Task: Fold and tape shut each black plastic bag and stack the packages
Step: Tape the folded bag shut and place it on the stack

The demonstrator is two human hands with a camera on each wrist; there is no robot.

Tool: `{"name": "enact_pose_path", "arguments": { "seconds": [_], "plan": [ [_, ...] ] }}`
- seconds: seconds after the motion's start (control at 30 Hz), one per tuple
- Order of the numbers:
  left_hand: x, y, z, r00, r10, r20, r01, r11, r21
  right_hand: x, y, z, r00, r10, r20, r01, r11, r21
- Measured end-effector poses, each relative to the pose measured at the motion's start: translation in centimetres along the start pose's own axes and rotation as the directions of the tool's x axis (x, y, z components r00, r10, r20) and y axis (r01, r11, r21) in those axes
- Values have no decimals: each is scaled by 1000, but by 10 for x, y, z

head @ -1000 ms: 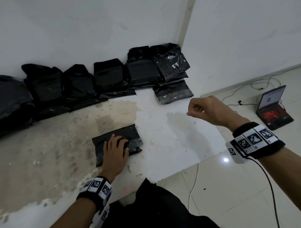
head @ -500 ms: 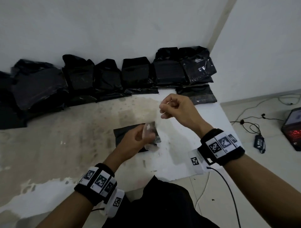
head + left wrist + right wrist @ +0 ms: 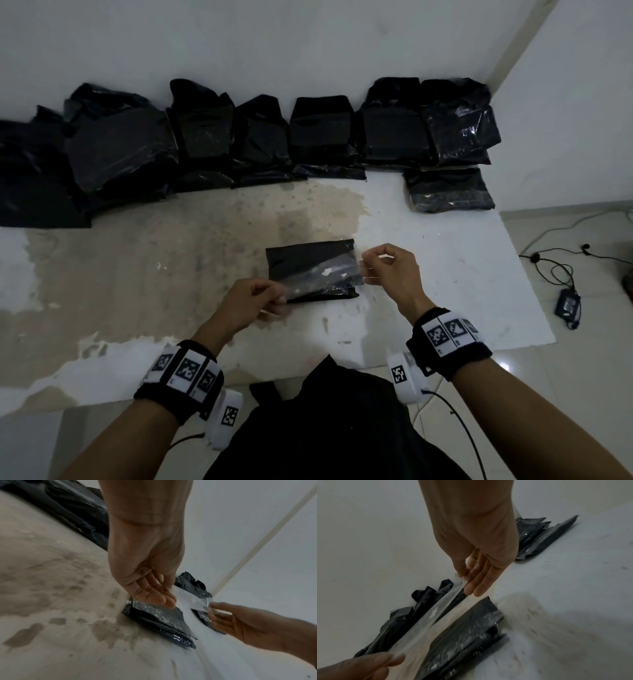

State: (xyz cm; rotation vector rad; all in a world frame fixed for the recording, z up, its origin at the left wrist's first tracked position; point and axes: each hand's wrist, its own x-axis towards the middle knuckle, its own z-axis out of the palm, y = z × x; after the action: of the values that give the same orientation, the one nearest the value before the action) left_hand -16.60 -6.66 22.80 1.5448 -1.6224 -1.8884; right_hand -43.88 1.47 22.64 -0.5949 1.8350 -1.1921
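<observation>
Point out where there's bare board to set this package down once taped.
Free: the stained patch left of the folded bag, and the white stretch to its right, below the lone package. Crowded: the back edge, lined with black packages against the wall. Both hands hold the tape strip.

Plain white walls [image 3: 308,44] meet at a corner; right of the stained white desk [image 3: 445,274], glossy floor tiles [image 3: 565,377] carry cables [image 3: 555,267].

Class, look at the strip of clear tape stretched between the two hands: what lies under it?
Under the tape, held by the left hand and right hand, lies a folded black bag on the table. The bag's contents are hidden.
</observation>
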Motion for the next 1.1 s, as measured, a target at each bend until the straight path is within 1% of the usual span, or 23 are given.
{"name": "enact_pose_path", "arguments": {
  "seconds": [0.07, 0.17, 0.23, 0.4, 0.6, 0.73, 0.87, 1.0, 1.1],
  "plan": [
    [4, -5, -6, 999, -10, -47, 11, 1000, 17, -4, 11, 2, 999, 38, -33, -37, 999, 22],
    [9, -7, -11, 997, -9, -76, 10, 1000, 15, -8, 22, 6, 994, 90, -66, -86, 994, 63],
    [12, -9, -14, 996, 3, -84, 1, 999, 40, -8, 29, 8, 992, 103, -70, -98, 992, 77],
    [22, -14, -14, 993, 31, -113, -18, 993, 118, -7, 44, 9, 994, 83, -66, -77, 994, 81],
    [30, -27, -13, 988, 74, -136, -50, 985, 168, -7, 55, 12, 996, 51, -71, -47, 998, 52],
    [32, -34, -13, 983, 105, -151, -73, 977, 199, -6, 57, 14, 995, 67, -70, -62, 995, 72],
    [35, -41, -14, 985, 97, -142, -66, 976, 208, -5, 60, 16, 994, 86, -73, -81, 994, 73],
    [39, -47, -13, 987, 89, -131, -61, 977, 205, -4, 64, 17, 992, 96, -87, -94, 995, 24],
    [41, -51, -12, 984, 103, -144, -72, 975, 211, -3, 70, 17, 991, 94, -92, -96, 995, -18]
  ]
}}
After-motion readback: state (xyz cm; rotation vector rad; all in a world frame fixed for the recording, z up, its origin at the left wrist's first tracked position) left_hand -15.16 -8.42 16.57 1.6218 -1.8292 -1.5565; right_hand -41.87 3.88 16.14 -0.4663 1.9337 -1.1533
